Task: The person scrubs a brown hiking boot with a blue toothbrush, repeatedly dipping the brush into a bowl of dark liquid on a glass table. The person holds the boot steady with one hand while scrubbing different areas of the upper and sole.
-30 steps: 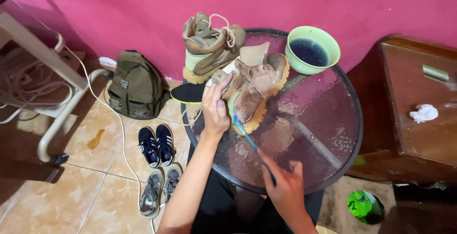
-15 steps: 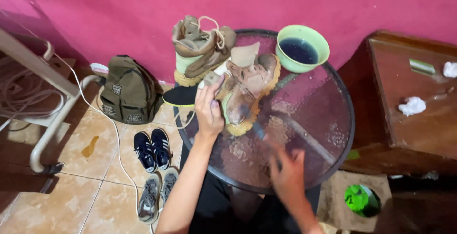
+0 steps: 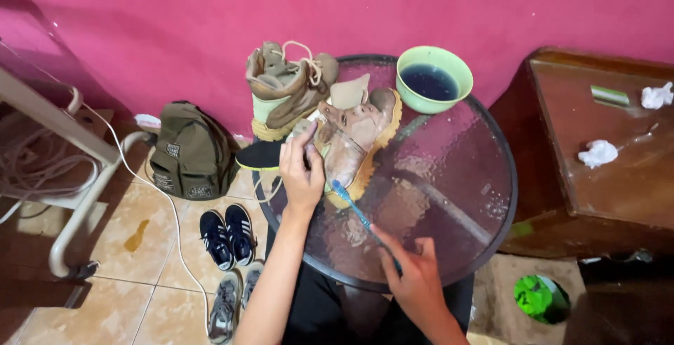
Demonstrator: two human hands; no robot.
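Item one: a tan boot (image 3: 354,141) lying on its side on the round glass table (image 3: 456,197), sole edge turned toward the right. Our left hand (image 3: 302,173) presses down on its upper, fingers curled over the leather and closed on it

Item two: a blue toothbrush (image 3: 358,211), held in our right hand (image 3: 414,278) near the table's front rim. The fingers are wrapped shut around the handle; the bristle end touches the boot's sole edge just beside our left hand

Item three: a second tan boot (image 3: 284,89), standing upright at the table's far left rim, laces loose, just behind the first boot and touching it

Item four: a black insole (image 3: 260,155) with a yellow-green edge, jutting off the table's left side beneath the boots

Item five: a green bowl (image 3: 434,78) holding dark liquid, at the table's far edge, just beside the lying boot's toe

Item six: an olive backpack (image 3: 191,152) on the tiled floor, leaning at the pink wall, left of the table

Item seven: a pair of dark blue sneakers (image 3: 226,236) with white stripes on the floor, and a grey pair (image 3: 228,306) nearer us

Item eight: a brown wooden cabinet (image 3: 597,176) to the right, bearing crumpled white tissues (image 3: 597,153)

Item nine: a white cable (image 3: 161,204) trailing over the tiles
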